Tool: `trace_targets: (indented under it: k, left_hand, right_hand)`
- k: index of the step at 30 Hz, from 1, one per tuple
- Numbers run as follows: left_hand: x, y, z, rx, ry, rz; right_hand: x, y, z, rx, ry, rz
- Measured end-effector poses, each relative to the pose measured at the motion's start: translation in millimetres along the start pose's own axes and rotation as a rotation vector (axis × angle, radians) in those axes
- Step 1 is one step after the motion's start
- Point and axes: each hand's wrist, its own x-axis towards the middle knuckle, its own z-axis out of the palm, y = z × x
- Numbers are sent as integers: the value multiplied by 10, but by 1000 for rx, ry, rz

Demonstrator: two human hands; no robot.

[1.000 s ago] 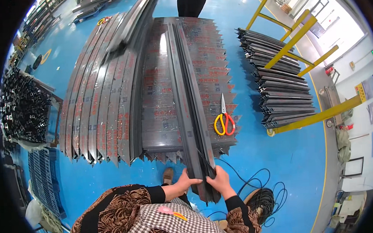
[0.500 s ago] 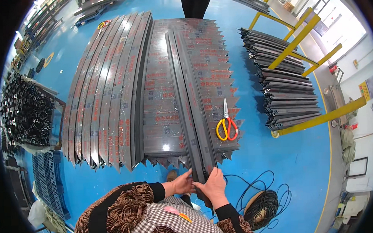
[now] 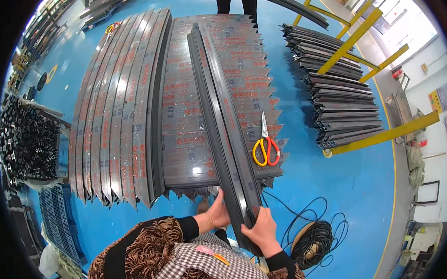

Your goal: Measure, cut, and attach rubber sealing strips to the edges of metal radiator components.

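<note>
Holding grey profile stock [image 3: 224,134] are 2 hands [image 3: 218,213] [image 3: 262,232]; a yellow rack [image 3: 349,43] carries bars [image 3: 349,115]

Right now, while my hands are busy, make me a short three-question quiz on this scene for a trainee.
1. True or false: the scissors point their blades toward the picture's lower edge.
2. What colour is the frame by the right-hand stack? A: green. B: yellow. C: white.
3. Which hand is nearer the scissors?

Key: 1. False, toward the top. 2. B. 3. The right hand, its thumb on the dark profile.
</note>
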Motion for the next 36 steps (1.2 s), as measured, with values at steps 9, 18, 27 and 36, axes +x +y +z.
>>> trace_targets:
  k: [9, 18, 27, 36]
  left_hand:
    - [468, 300, -300, -163, -190, -227]
    - [107, -281, -124, -261, -82, -265]
    - [613, -881, 1181, -219, -285, -415]
    - [2062, -2255, 2318, -107, -368, -439]
  right_hand:
    - [-888, 195, -244, -29, -271, 252]
    - [-1632, 589, -402, 48, -40, 76]
    - [-1824, 1547, -1030, 63, 83, 55]
    - [-2017, 2897, -2217, 102, 158, 261]
